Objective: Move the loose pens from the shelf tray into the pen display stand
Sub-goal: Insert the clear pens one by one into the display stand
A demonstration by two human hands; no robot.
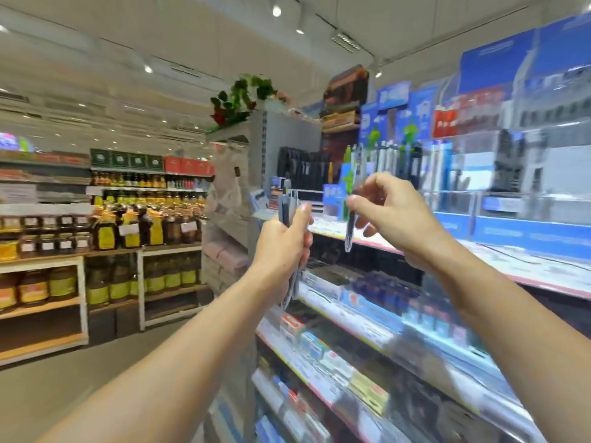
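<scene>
My left hand (283,243) is closed around a bunch of grey pens (288,206) held upright, their tips sticking out below the fist. To its right, my right hand (388,212) pinches a single clear grey pen (351,219) between thumb and fingers, hanging nearly vertical. Both hands are raised in front of the stationery shelf. Behind them, the pen display stand (399,161) with blue header cards holds upright rows of pens. The view is blurred, and I cannot make out the shelf tray.
The stationery shelving (367,330) runs from the centre to the lower right, with several tiers of small boxed goods. Across the aisle on the left stand wooden shelves (96,251) of bottles and jars. A grey shelf end panel (236,193) stands behind my left hand.
</scene>
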